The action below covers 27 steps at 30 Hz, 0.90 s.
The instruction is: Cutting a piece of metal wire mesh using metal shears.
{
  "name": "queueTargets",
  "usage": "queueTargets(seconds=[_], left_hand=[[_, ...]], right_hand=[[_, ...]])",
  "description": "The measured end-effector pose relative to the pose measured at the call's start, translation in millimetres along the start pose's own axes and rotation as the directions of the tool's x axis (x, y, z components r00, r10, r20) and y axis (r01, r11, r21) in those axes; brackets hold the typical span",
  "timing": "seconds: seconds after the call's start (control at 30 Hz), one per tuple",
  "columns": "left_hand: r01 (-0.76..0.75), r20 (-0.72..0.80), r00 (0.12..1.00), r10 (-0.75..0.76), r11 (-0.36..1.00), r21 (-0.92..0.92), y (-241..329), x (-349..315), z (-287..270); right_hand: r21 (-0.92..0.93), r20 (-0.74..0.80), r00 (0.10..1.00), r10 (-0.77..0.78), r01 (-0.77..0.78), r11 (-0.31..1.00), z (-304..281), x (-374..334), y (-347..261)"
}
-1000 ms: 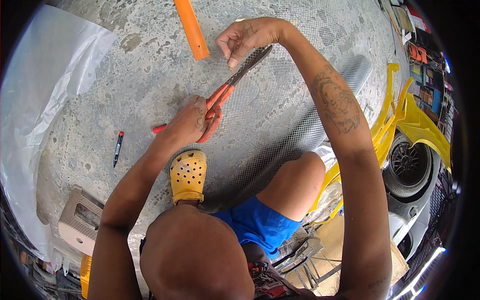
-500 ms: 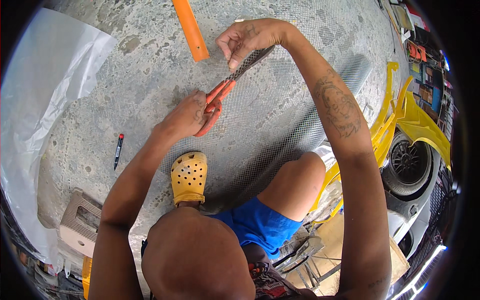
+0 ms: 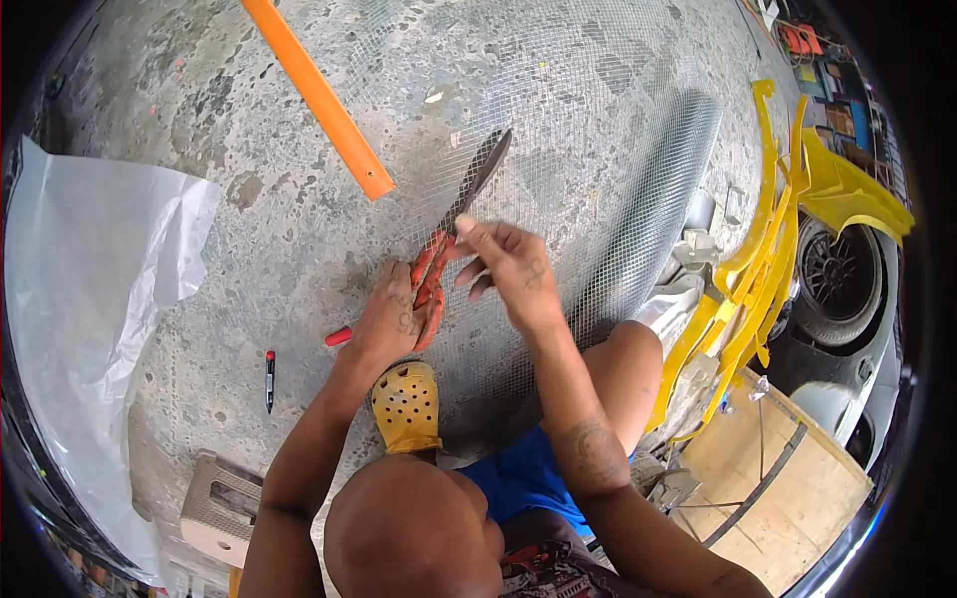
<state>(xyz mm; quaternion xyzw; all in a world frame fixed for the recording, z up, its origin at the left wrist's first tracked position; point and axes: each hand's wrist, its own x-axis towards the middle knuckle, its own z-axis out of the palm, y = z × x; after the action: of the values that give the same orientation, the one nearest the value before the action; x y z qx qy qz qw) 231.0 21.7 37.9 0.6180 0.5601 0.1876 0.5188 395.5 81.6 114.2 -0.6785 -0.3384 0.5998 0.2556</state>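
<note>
My left hand (image 3: 391, 317) is closed around the orange-red handles of a pair of large scissors (image 3: 429, 289). Their long dark blades (image 3: 486, 164) point away from me, with wire mesh lying across them. The fine grey wire mesh (image 3: 568, 209) spreads over the floor. My right hand (image 3: 513, 274) is beside the scissors' pivot, thumb and forefinger bent together at the edge of the mesh; the exact contact of the fingertips is hard to see. Right of it, the rest of the mesh is rolled up into a tube (image 3: 663, 189).
An orange strip (image 3: 329, 110) lies at the far left. A black marker with a red cap (image 3: 269, 384) and a red object (image 3: 339, 337) are near my left wrist. Plastic sheeting (image 3: 100, 259), a beige stool (image 3: 219, 508), yellow panels (image 3: 768, 259) and a wheel (image 3: 842, 279) surround me.
My right hand has come back toward me, from the scissors' blades to beside the handles. The left hand still grips the scissors. The view has shifted, showing more of the rolled mesh.
</note>
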Motion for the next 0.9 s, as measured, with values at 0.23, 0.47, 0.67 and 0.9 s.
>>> queueTargets(seconds=[0.23,0.47,0.67,0.9], left_hand=[[-0.025,0.022,0.999,0.026,0.998,-0.053,-6,2,2],[-0.054,0.108,0.993,0.055,0.998,-0.016,-6,1,-15],[-0.100,0.136,0.985,0.105,0.994,-0.045,-11,6,-16],[-0.076,0.112,0.990,0.083,0.995,-0.068,-13,6,-12]], right_hand=[[0.367,0.097,0.970,0.221,-0.241,0.898,18,3,16],[0.552,0.174,0.964,0.203,-0.266,0.790,22,3,18],[0.546,0.194,0.968,0.160,-0.242,0.802,19,0,13],[0.535,0.186,0.964,0.192,-0.263,0.803,18,-3,5]])
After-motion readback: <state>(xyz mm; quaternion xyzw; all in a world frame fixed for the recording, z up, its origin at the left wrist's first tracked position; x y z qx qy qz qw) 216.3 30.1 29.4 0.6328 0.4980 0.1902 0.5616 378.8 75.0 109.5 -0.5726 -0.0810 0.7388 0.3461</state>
